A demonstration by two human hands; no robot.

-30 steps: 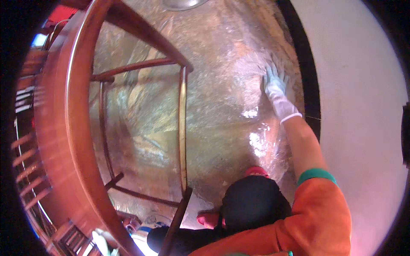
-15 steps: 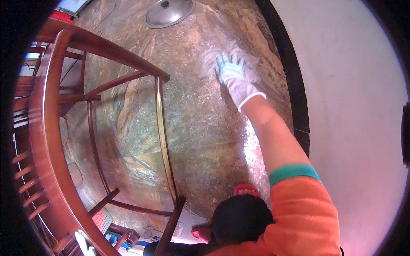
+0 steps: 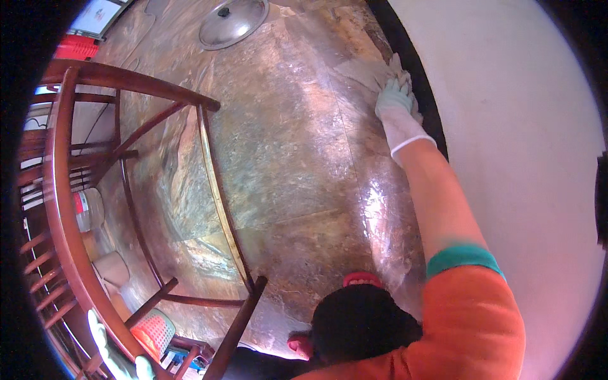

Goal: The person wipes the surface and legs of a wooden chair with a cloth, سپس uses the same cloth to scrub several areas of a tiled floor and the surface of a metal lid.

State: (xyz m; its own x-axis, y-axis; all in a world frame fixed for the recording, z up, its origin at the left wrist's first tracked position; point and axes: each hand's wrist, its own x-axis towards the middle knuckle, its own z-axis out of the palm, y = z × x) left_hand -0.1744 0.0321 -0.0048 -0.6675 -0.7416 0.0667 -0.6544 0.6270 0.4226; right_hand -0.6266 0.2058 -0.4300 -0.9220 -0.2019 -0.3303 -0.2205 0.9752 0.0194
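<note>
My right hand (image 3: 396, 104), in a white glove with pale green fingers, presses a grey cloth (image 3: 364, 73) to the brown stone-look floor (image 3: 285, 164). It is beside the black skirting strip; the cloth is bunched about the fingers and spreads left of them. At the lower left my left hand (image 3: 114, 354), gloved too, is closed on a rail of a dark red-brown wooden chair (image 3: 69, 228). Only part of that hand shows. The chair's legs and crossbars reach across the floor to the right.
The white wall (image 3: 506, 158) with black skirting (image 3: 411, 50) bounds the right side. A round metal lid (image 3: 233, 24) with a black knob lies ahead. Beyond the chair are a red basket (image 3: 77, 47), a clear tub (image 3: 90, 209) and a red-and-white basket (image 3: 154, 330). Pink slippers (image 3: 362, 278) are below.
My right hand has slid right with the cloth, from the open floor to the skirting. The view has shifted a little, and more of my left hand shows on the chair.
</note>
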